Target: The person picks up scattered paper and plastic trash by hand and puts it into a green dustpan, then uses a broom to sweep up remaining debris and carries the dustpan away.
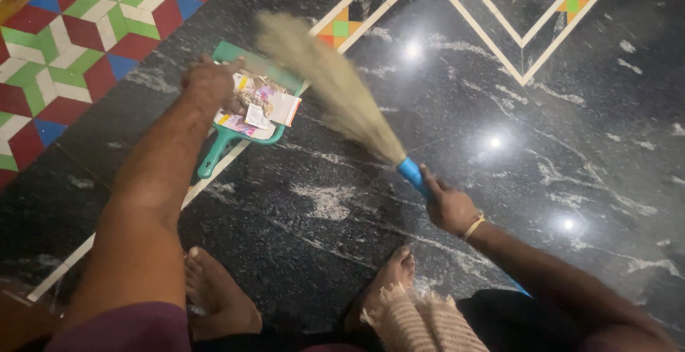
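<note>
Green dustpan (235, 120) lies flat on the dark marbled floor (499, 152), upper left of centre, handle pointing down-left toward the person. It's loaded w/ paper scraps and wrappers (258, 106), heaped on the pan's tray. Left hand (210, 81) rests on the pan's upper-left edge, palm down, fingers curled over the rim and touching the scraps; can't tell if it truly grips the pan or just presses it. Left arm stretched out long from bottom left, nearly straight.

Grass broom (335, 88) sits just right of the pan, bristles blurred, tips next to the pan's top edge. Its blue handle (414, 173) is clenched in the right hand (446, 205), fist tight round the handle, thumb on top, a thin bangle at the wrist. Right forearm comes in from bottom right, bent at the wrist, broom angled up-left.

Around: two bare feet (221, 295) at the bottom, planted on the floor betw. the arms, fringed cloth (421, 323) by the right foot. Coloured patterned tiles (78, 31) upper left; white zigzag border lines (471, 9) top. Light spots glare off the floor.
</note>
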